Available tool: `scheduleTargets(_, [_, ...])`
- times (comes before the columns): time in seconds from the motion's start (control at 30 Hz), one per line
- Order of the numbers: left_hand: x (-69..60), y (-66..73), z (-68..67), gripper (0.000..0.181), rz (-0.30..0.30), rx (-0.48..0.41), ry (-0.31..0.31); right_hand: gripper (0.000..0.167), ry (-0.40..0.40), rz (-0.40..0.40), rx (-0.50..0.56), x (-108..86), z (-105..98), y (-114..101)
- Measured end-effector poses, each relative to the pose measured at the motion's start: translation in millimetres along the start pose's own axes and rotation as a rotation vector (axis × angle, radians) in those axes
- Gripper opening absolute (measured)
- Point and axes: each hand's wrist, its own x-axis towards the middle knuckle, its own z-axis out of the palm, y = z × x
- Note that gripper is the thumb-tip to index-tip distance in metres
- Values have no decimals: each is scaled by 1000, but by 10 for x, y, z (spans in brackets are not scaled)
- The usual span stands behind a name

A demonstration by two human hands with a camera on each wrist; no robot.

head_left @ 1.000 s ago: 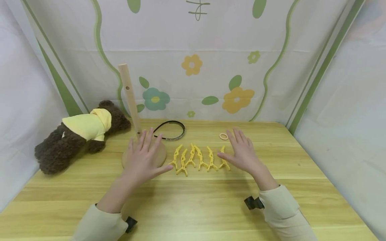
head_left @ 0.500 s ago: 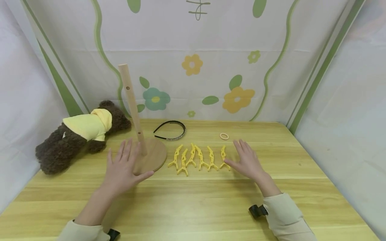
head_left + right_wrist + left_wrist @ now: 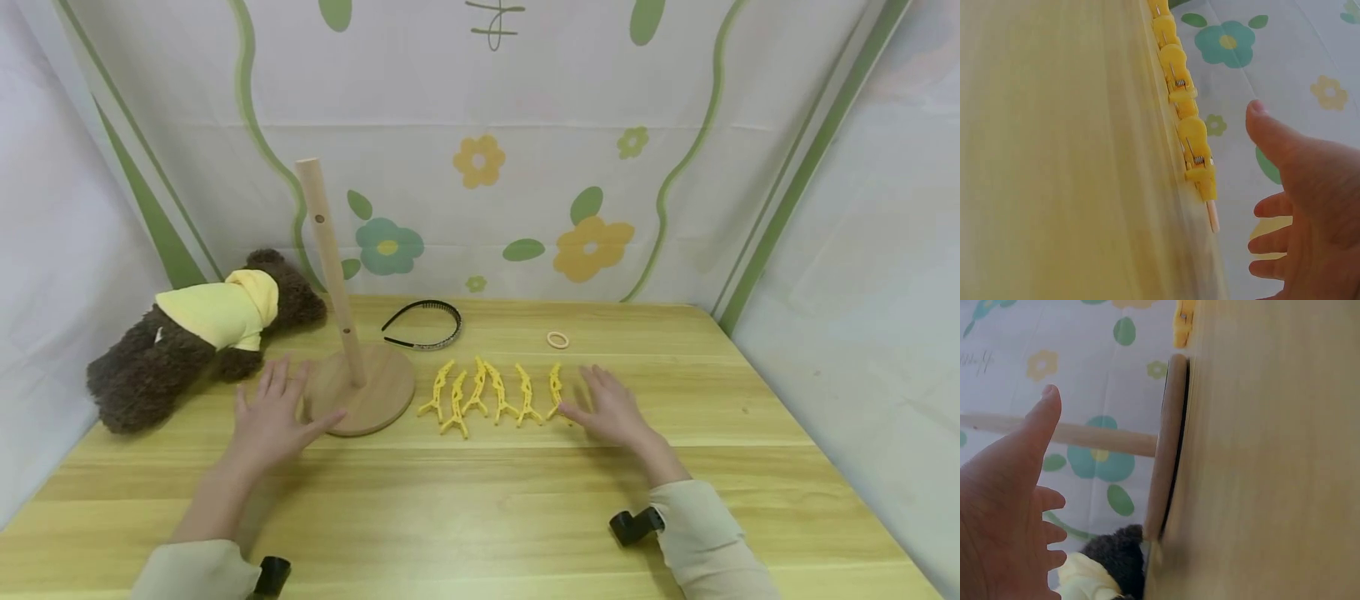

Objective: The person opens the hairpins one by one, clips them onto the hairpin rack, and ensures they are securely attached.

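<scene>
My left hand (image 3: 272, 421) is spread beside the round wooden base (image 3: 386, 400) of a stand, holding nothing. From that base rises a wooden post (image 3: 331, 258) with holes in it. On the right, my right hand (image 3: 613, 410) hovers by the rightmost yellow hair clip (image 3: 555, 385), its thumb overlapping the clip in the head view; the right wrist view shows the thumb apart from the clips. Several more yellow hair clips (image 3: 497, 392) lie in a row between the hands. Behind them lie a black headband (image 3: 458, 323) and a small pale ring (image 3: 557, 339).
A dark brown plush bear (image 3: 150, 367) in a yellow hoodie lies at the left back of the wooden table (image 3: 480, 517). A flower-printed white curtain (image 3: 420, 100) hangs behind the table, with white cloth at both sides.
My left hand has moved left and toward me, off the stand's base, uncovering it. The right hand has drawn back slightly and to the right. The objects have stayed in place.
</scene>
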Motion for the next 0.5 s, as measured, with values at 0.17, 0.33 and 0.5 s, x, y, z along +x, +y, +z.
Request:
scheduleTargets(0.17, [72,-150,44,95,-69,-65,-70,78,-32,-5,52,30,82,47])
scheduleTargets(0.33, [116,-255,117,96,-100,-111,-94,76,-66,-18,80,40,137,66])
scheduleTargets(0.5, [146,-338,238,98,-122,-146,-107,71,-66,-44,73,9,144,97])
